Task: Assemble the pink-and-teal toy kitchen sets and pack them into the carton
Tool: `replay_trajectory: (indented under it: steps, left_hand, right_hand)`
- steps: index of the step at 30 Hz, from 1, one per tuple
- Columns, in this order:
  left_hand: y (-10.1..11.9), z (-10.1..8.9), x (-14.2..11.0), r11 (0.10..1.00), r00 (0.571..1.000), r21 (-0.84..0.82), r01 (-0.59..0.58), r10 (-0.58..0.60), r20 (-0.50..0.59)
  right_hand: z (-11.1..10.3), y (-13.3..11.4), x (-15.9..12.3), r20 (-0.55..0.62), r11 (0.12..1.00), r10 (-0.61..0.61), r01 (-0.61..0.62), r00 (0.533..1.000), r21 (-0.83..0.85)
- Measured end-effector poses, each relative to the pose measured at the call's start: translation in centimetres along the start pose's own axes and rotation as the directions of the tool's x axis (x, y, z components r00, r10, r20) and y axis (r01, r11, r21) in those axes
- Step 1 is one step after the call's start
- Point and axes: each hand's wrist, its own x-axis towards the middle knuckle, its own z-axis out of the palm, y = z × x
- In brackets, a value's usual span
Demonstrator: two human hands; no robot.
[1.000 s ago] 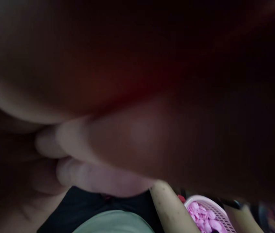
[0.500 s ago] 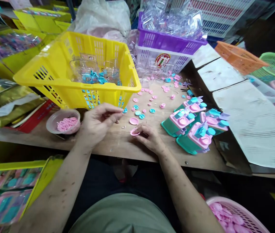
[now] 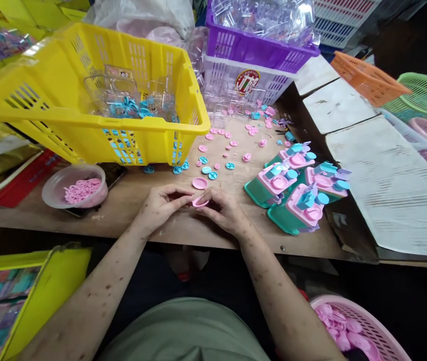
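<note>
Near the table's front edge my right hand [image 3: 223, 208] is closed around a small pink oval dish-like piece [image 3: 199, 202], tilted in its fingers. My left hand [image 3: 164, 204] is pinched closed, its fingertips meeting the left rim of that piece; whatever lies between them is hidden. Just beyond the hands a second pink oval piece [image 3: 199, 183] lies flat on the table. Several blue discs [image 3: 212, 175] and pink discs [image 3: 202, 148] are scattered farther back. To the right stand several green, pink and blue toy assemblies [image 3: 300, 206], close together.
A yellow basket [image 3: 123, 143] with clear plastic cases and blue parts stands behind my left hand. A bowl [image 3: 57, 193] of small pink parts is at the left. A purple crate [image 3: 258, 57] sits at the back; a pink basket [image 3: 381, 321] is below right.
My left hand has moved right and down from beside the yellow basket to the pink oval piece. My right hand still holds that piece. The camera view has shifted slightly.
</note>
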Motion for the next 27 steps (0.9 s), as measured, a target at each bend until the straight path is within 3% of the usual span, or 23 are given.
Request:
replay_trajectory:
  steps: [8,13,22,27]
  left_hand:
    - [-0.19,0.17,-0.2,1.0,1.0,-0.009,-0.016,0.016,-0.001]
    - [-0.36,0.07,-0.32,1.0,1.0,0.025,-0.013,0.014,-0.025]
    - [0.47,0.57,-0.32,0.997,0.996,-0.056,0.046,-0.05,-0.072]
    - [0.04,0.81,-0.27,0.997,0.997,-0.075,0.035,-0.04,-0.059]
  right_hand:
    - [-0.13,-0.16,0.06,0.042,0.999,0.038,-0.037,0.998,-0.032]
    - [-0.28,-0.23,0.05,0.031,0.999,-0.023,0.024,0.999,-0.036]
    - [-0.11,-0.6,-0.24,-0.049,0.963,-0.119,0.104,0.992,-0.248]
    - [-0.06,-0.68,-0.54,-0.043,0.961,-0.065,0.051,0.997,-0.272]
